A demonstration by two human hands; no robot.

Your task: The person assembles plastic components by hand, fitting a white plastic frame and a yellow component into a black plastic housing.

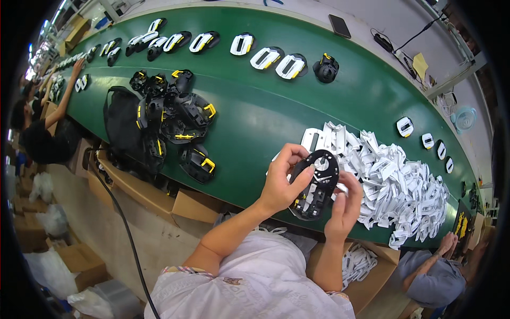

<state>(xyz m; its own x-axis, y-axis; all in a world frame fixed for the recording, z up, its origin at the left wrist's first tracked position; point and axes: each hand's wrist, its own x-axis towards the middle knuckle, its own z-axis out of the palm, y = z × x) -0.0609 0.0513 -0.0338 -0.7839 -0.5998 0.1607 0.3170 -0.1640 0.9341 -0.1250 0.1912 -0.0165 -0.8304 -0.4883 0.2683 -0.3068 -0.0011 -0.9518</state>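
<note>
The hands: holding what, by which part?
A black oval housing; the left hand has its grip on the left edge; the right hand may touch it.

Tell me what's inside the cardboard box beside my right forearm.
The cardboard box holds a loose pile of white plastic parts. Anything beneath that top layer is covered, and your right forearm hides part of the box too.

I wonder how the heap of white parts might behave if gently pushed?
The heap of white parts would probably slide and spread, being loosely jumbled. Each piece looks stiff and likely light, given its thin, plastic-like walls.
</note>
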